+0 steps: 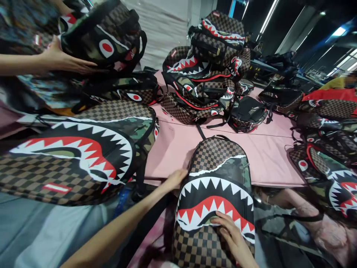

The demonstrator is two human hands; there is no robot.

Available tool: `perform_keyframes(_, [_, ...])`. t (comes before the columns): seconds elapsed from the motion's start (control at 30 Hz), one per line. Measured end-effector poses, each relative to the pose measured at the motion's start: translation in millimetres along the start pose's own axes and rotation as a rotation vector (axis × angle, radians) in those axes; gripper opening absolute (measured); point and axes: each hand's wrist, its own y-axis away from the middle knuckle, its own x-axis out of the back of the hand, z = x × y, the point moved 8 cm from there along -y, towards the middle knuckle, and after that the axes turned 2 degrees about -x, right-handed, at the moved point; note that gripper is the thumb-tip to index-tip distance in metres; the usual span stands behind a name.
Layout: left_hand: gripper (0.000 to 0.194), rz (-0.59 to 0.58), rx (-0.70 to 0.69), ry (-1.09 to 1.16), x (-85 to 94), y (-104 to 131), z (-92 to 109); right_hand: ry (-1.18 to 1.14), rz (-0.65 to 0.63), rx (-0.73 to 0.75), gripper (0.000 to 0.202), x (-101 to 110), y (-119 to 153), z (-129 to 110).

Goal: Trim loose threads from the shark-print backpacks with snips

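A checkered backpack (220,163) with a printed shark mouth stands in front of me, leaning at the pink table's near edge. My left hand (177,179) is closed at its upper left side, with the fingertips partly hidden against the bag. On the front panel, over the lower edge of the red-and-white mouth print, lies my right hand (229,230) with its fingers stretched out. Just left of my hands, a larger-looking shark-print backpack (92,149) lies front up.
Several matching backpacks are piled on the pink table (173,149) at the back. At upper left, another person's hand (64,59) supports a camouflage-and-check backpack (103,41). More bags (334,167) crowd the right side, beside a person's arm (295,204).
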Motion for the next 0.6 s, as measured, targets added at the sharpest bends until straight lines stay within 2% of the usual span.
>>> perform_keyframes(0.07, [0.035, -0.066, -0.066, -0.018, -8.3, 29.6, -4.1, -0.056, 0.065, 0.028, 0.033, -2.3, -2.6, 2.6])
perform_keyframes(0.13, [0.033, -0.105, -0.127, -0.041, -10.1, 45.9, 1.2, -0.124, 0.118, 0.068, 0.033, -4.1, -6.7, 1.5])
perform_keyframes(0.23, [0.035, -0.131, -0.173, -0.044, 2.2, 56.6, 31.9, -0.255, 0.166, 0.057, 0.035, 3.2, -10.1, 0.1])
perform_keyframes(0.33, [0.038, -0.075, -0.231, -0.054, 32.2, 70.2, 95.6, -0.315, 0.199, 0.106, 0.03, 28.5, -4.3, -14.2])
perform_keyframes(0.4, [0.04, 0.041, -0.358, -0.127, 54.6, 82.9, 153.5, -0.338, 0.283, 0.236, 0.023, 55.9, 5.5, -36.6])
perform_keyframes(0.43, [0.042, 0.09, -0.447, -0.183, 60.1, 89.9, 182.7, -0.366, 0.354, 0.316, 0.019, 71.0, 11.9, -50.1])
perform_keyframes(0.5, [0.044, 0.185, -0.58, -0.313, 58.2, 101.7, 227.8, -0.429, 0.507, 0.442, 0.017, 96.4, 23.5, -76.5])
perform_keyframes(0.53, [0.043, 0.21, -0.626, -0.372, 49.7, 105.9, 242.3, -0.435, 0.567, 0.473, 0.017, 104.0, 26.8, -88.8])
perform_keyframes(0.6, [0.041, 0.218, -0.671, -0.463, 24.1, 110.2, 255.2, -0.351, 0.61, 0.468, 0.019, 106.9, 26.3, -111.1])
